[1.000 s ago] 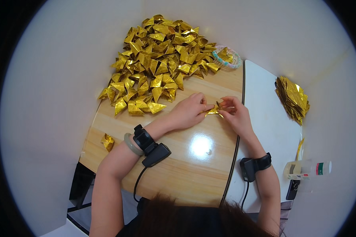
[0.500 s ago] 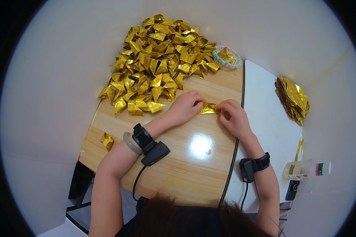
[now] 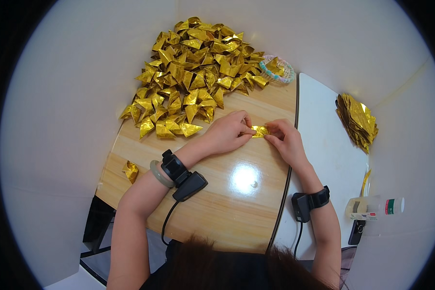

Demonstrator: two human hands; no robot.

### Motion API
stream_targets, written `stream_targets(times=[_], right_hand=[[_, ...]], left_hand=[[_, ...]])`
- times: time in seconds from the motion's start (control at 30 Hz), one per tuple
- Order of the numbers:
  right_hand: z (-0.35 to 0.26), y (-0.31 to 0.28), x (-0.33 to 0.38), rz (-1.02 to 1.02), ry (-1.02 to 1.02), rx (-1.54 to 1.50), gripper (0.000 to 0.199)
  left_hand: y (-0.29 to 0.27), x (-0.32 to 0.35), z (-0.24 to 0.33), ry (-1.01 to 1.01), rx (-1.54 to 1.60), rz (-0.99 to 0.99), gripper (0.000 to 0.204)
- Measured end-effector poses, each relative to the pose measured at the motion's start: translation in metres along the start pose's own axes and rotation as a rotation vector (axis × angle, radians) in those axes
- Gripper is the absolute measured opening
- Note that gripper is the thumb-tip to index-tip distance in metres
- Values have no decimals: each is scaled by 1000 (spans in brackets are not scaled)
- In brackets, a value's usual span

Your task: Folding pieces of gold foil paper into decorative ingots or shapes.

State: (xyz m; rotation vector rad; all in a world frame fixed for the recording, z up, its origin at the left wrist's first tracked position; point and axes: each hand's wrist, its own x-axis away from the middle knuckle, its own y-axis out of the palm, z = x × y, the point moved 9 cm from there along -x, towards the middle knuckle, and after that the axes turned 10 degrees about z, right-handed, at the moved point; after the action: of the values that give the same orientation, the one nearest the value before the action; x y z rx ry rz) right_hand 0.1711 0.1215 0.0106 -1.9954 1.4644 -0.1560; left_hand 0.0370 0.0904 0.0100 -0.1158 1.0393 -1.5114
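Between my two hands, over the wooden table, lies a small flat strip of folded gold foil paper [image 3: 260,131]. My left hand [image 3: 233,131] pinches its left end between thumb and fingers. At the right end, the thumb and fingers of my right hand [image 3: 286,140] are closed on it. Parts of both ends are hidden under my fingertips. Just beyond my left hand spreads a large heap of folded gold paper pieces [image 3: 193,67], boat-like with pointed ends.
A woven basket [image 3: 284,77] with a pastel rim stands right of the heap. Stacked gold sheets [image 3: 356,122] lie on the white table [image 3: 319,116]. Nearer, a clear bottle [image 3: 372,208] lies beside a dark key fob [image 3: 356,233]. One gold piece [image 3: 130,171] sits near my left forearm.
Both hands have shifted slightly to the right and my fingers have changed their hold. The gold paper strip now shows a flatter, shorter stretch between them.
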Motion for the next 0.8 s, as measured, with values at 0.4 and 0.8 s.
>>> stream_targets(times=[0.4, 0.8], right_hand=[[6, 9, 0, -4, 92, -32, 24], [10, 12, -1, -22, 238, -497, 17]], left_hand=[[-6, -3, -10, -164, 71, 115, 20], [5, -4, -20, -411, 414, 24, 17]])
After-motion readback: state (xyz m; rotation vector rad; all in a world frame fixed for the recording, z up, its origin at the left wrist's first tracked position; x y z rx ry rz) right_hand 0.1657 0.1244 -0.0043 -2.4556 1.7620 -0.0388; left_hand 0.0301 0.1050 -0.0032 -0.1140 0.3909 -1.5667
